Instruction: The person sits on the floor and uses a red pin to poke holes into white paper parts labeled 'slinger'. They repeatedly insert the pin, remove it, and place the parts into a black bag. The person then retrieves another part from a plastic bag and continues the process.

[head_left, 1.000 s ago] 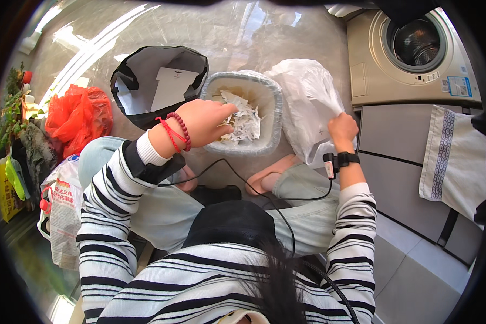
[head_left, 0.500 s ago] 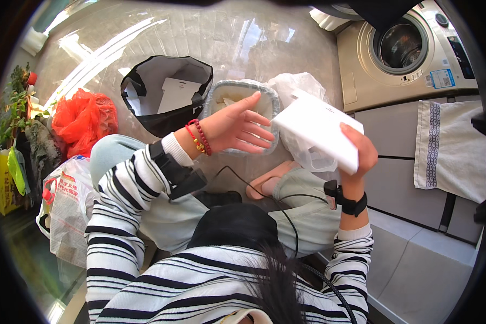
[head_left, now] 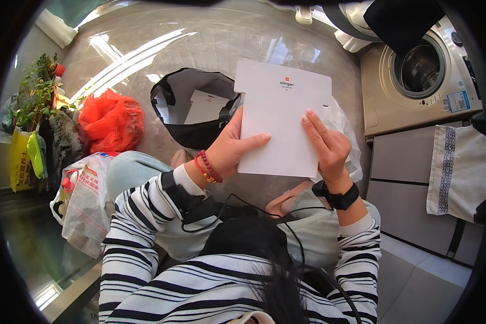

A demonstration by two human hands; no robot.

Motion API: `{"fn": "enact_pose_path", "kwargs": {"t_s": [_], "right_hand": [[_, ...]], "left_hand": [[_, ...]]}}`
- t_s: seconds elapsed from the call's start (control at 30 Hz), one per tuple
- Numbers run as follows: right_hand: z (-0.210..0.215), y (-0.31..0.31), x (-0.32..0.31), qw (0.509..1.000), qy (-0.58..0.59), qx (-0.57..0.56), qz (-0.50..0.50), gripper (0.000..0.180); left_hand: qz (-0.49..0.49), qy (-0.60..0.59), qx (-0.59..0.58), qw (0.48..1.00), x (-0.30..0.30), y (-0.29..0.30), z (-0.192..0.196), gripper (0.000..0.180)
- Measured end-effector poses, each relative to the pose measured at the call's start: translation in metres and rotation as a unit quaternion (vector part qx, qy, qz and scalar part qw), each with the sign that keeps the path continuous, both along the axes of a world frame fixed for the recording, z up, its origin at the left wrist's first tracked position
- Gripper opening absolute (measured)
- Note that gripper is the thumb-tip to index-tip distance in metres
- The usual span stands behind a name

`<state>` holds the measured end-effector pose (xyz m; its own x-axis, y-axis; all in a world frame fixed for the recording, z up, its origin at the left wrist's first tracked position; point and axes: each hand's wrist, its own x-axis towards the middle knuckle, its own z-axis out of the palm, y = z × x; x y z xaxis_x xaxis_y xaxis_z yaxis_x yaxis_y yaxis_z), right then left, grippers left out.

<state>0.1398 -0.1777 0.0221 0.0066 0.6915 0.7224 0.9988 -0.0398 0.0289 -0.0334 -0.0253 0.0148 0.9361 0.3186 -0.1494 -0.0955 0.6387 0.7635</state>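
A flat white cardboard piece (head_left: 281,121) with notched upper corners and small print near its top is held up in front of me. My left hand (head_left: 229,147), wearing red bead bracelets, grips its lower left edge, thumb across the front and the other fingers hidden behind. My right hand (head_left: 331,150) is at the right edge, with two fingers laid on the front face. Beyond the left hand stands a black bag (head_left: 191,129) with a pale lining, a similar white card (head_left: 206,108) inside it.
A white plastic bag (head_left: 348,143) sits behind my right hand. To the left are a red plastic bag (head_left: 113,121), a printed carrier bag (head_left: 86,200) and potted plants (head_left: 35,100). A washing machine (head_left: 380,102) and grey cabinets (head_left: 402,156) line the right side.
My left hand, open and apart before, has closed on the white cardboard. The piece has moved left and turned its broad face toward me, covering the lined bin.
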Motion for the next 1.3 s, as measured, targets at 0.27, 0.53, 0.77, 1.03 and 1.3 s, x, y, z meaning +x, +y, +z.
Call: {"fn": "enact_pose_path", "kwargs": {"t_s": [0.27,0.53,0.77,1.03,1.3], "right_hand": [[0.002,0.01,0.013,0.99,0.112,-0.061,-0.063,0.034],[-0.006,0.032,0.007,0.974,0.17,-0.045,-0.146,0.035],[-0.002,0.018,0.014,0.971,0.214,-0.034,-0.098,0.023],[0.009,0.018,0.019,0.947,0.317,-0.005,-0.043,0.016],[0.027,0.018,0.018,0.672,0.722,0.13,0.103,0.049]], "left_hand": [[0.027,0.046,0.332,0.942,0.007,0.023,-0.032,0.055],[-0.053,0.053,0.375,0.924,0.016,0.009,-0.04,0.055],[-0.02,0.034,0.392,0.919,0.029,0.017,-0.044,0.089],[-0.035,0.009,0.376,0.926,0.029,0.024,-0.048,0.085],[-0.066,0.036,0.272,0.959,0.025,0.02,-0.05,0.056]]}}
